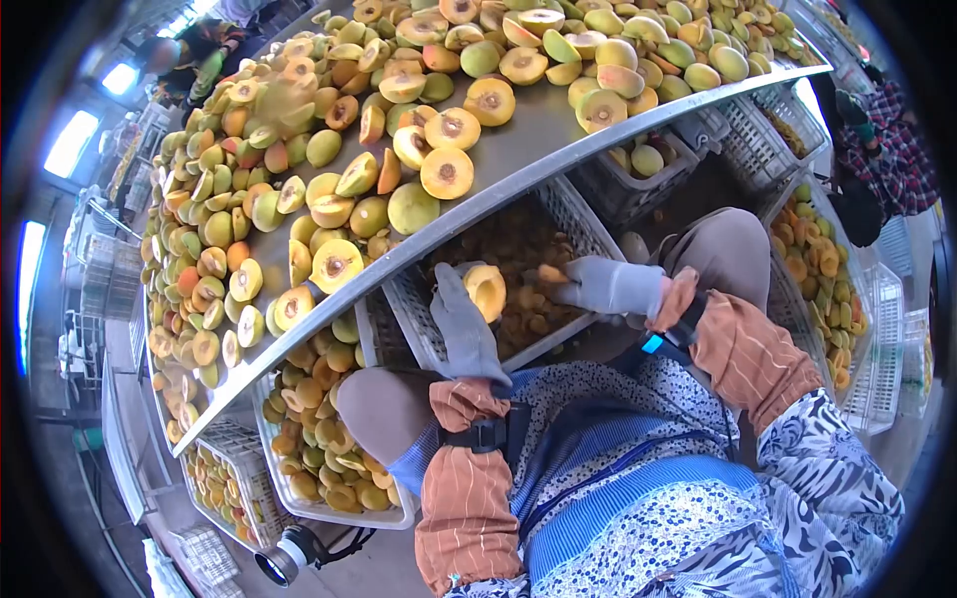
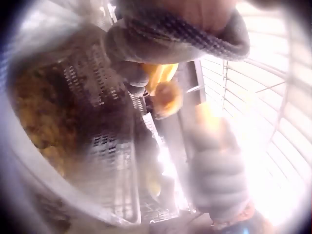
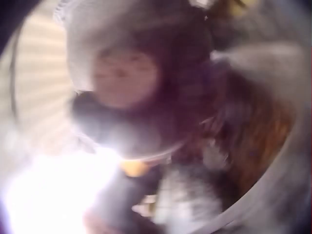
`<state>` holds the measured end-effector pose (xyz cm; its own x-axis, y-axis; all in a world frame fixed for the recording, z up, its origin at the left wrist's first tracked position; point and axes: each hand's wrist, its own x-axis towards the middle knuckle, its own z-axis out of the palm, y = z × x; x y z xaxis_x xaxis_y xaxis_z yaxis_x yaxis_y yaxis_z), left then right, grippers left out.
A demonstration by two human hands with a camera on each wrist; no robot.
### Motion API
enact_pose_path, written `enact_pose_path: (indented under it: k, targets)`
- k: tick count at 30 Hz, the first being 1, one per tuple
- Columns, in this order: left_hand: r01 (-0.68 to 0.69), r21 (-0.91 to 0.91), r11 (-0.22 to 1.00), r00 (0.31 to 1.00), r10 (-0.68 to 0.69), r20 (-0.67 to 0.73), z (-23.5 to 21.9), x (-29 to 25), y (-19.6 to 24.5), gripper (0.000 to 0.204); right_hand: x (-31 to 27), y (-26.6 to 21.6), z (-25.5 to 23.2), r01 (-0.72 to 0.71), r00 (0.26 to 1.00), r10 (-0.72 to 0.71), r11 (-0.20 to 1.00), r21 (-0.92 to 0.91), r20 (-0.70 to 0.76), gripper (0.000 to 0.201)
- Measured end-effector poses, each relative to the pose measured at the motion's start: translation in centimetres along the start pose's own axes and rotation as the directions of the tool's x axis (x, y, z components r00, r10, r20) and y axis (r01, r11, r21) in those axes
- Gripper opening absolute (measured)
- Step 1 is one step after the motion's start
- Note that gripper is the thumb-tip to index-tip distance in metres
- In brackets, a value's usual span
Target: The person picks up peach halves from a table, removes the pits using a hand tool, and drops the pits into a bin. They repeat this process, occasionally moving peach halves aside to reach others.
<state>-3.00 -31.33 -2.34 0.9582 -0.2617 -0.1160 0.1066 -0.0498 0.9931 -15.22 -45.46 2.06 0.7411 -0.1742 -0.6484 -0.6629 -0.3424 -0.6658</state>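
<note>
Left hand (image 1: 465, 334) gripping halved peach (image 1: 485, 290) at frame centre, right hand (image 1: 605, 286) pinching pit (image 1: 551, 274) over crate (image 1: 423, 329); loose glove grip risks dropping fruit.

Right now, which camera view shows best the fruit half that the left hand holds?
The head view: the fruit half is sharp there, held by the gloved left hand above a grey crate. The left wrist view shows it blurred, partly behind the fingers. The right wrist view is too blurred to tell it.

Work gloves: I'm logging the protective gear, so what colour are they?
Grey, on both the left hand and right hand; clearest in the head view.
</note>
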Motion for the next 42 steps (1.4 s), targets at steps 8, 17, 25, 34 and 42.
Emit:
enact_pose_path:
  k: [8,17,25,34,42]
  targets:
    - [-0.193,-0.121,0.974,0.963,0.165,-0.212,-13.9,-4.7,10.1,0.032,-1.1,-1.9,1.2,0.287,0.94,-0.341,0.806,-0.518,-0.01,0.029]
    - [-0.439,0.537,0.72,0.886,0.448,0.124,-13.3,5.4,15.1,0.029,1.6,-1.8,2.2,0.333,0.935,-0.349,0.802,-0.495,0.063,0.031]
    - [-0.746,0.664,-0.038,0.661,-0.153,0.734,-0.3,18.1,13.9,0.06,1.4,-2.1,1.5,0.309,0.942,-0.334,0.856,-0.415,0.012,0.03]
    - [-0.75,0.275,0.601,0.638,0.549,0.539,-0.4,11.2,15.3,0.023,1.4,-1.9,1.2,0.339,0.914,-0.382,0.904,-0.26,-0.137,0.033]
    - [0.098,-0.398,0.912,0.945,0.039,0.324,-2.0,-1.8,6.9,0.024,-1.8,-4.3,0.9,0.135,0.985,-0.174,0.79,0.598,0.008,0.028]
